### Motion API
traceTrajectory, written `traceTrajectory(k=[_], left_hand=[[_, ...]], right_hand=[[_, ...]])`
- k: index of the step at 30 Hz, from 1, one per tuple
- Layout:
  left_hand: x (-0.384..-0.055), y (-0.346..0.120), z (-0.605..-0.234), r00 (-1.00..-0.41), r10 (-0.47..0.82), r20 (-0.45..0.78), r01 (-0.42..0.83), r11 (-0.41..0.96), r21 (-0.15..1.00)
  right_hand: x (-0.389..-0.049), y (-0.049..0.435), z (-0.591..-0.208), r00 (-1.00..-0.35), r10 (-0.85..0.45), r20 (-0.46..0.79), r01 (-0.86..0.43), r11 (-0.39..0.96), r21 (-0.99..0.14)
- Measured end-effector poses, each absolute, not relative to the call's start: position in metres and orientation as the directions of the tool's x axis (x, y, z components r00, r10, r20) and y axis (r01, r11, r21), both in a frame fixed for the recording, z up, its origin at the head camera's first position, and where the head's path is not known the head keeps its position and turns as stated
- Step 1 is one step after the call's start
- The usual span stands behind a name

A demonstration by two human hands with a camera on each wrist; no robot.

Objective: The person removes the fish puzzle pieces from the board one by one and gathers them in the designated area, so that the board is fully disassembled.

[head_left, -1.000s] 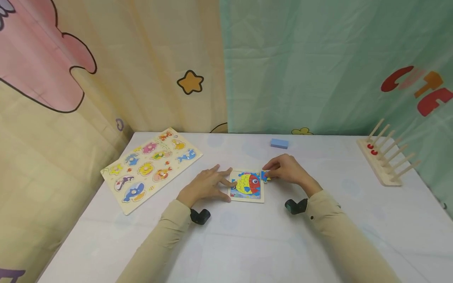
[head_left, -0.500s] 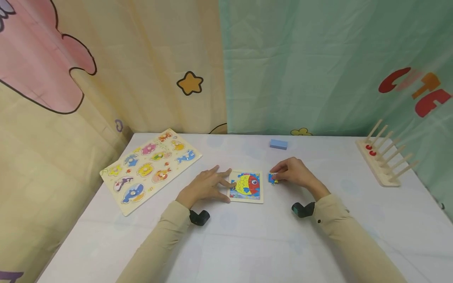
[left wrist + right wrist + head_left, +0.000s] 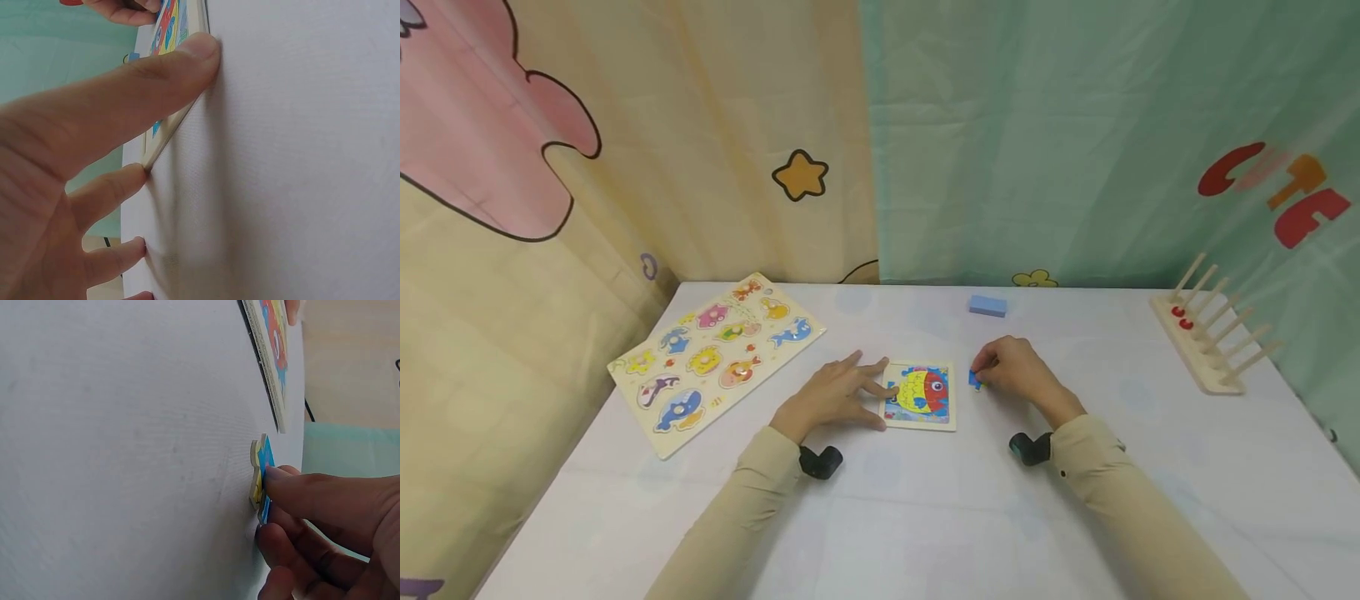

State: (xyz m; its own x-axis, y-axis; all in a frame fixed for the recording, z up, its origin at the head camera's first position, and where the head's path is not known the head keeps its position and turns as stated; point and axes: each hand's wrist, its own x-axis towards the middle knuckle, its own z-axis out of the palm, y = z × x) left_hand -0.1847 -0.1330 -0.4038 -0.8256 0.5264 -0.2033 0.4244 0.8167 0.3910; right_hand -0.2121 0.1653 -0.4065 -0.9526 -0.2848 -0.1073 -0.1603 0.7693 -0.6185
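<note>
A small square fish puzzle in a pale wooden frame lies flat between my hands. My left hand is spread at its left side, with the thumb on the near edge and fingertips along the frame. To the right of the frame, my right hand pinches a blue puzzle piece between thumb and fingers, apart from the frame. A yellow piece shows close against the blue one in the right wrist view; whether the two are joined or stacked I cannot tell. The fingers hide part of both.
A peg puzzle board of sea animals lies at the left. Behind the right hand sits a blue block. A wooden peg rack with red beads stands at the far right. Curtains hang behind the white table.
My right hand has drawn the pieces rightward, off the puzzle frame's edge, then shifted slightly back left. Less yellow shows in the head view now. The left hand has stayed in place.
</note>
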Motion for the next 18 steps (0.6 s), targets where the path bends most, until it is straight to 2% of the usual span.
traceTrajectory(k=[18], left_hand=[[-0.1834,-0.1333,-0.4035,-0.825,0.532,-0.189,0.436,0.814,0.384]], right_hand=[[-0.2162,0.1578,-0.4048,-0.947,-0.288,-0.141,-0.149,0.784,-0.603]])
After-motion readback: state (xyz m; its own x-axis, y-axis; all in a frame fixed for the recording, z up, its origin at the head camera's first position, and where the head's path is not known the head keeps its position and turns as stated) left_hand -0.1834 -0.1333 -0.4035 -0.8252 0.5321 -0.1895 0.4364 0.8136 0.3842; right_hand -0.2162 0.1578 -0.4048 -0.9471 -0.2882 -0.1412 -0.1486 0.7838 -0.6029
